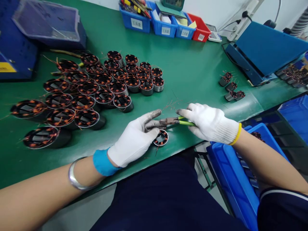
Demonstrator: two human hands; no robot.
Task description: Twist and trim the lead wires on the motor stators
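My left hand (pixel 138 134), in a white glove with dirty grey fingertips, holds a wire-wound motor stator (pixel 161 138) at the table's front edge. The thumb lies on its left rim, and the index finger is stretched out above. Copper-coloured windings ring the stator's top, and a wire end sticks out toward me. My right hand (pixel 207 123), gloved in white with a yellow cuff, is closed round the green handles of cutting pliers (pixel 169 121). The jaws point left, against the left fingers just beyond the stator; what lies between the jaws is hidden.
Many similar stators (pixel 103 80) stand on the green table (pixel 192 70) at left, with several smaller ones (pixel 231 86) at right. Loose wire scraps (pixel 171 104) lie beyond my hands. Blue bins (pixel 136 21) line the back; a blue crate (pixel 228 179) sits below right.
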